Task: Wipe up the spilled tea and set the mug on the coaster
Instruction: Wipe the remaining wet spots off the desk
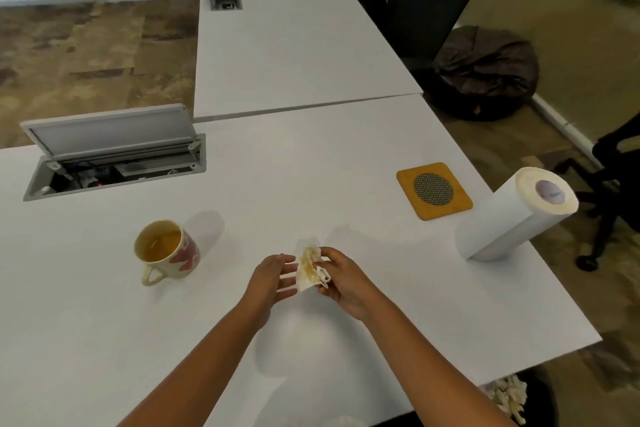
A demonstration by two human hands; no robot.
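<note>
A cream mug [169,250] with red shapes stands upright on the white table [104,305], left of centre, with tea inside and its handle toward me. My right hand [341,279] grips a crumpled paper towel [310,269] stained brown with tea, held just above the table. My left hand [273,281] is beside it with fingers spread, fingertips at the towel's edge. An orange square coaster [434,191] with a dark round mesh centre lies bare at the right. No wet patch shows on the table.
A paper towel roll [512,215] stands near the right table edge. An open cable hatch [114,156] sits at the back left. A bin with used towels [509,399] is below the table's near right corner. Office chairs [426,0] and a beanbag [485,69] are beyond.
</note>
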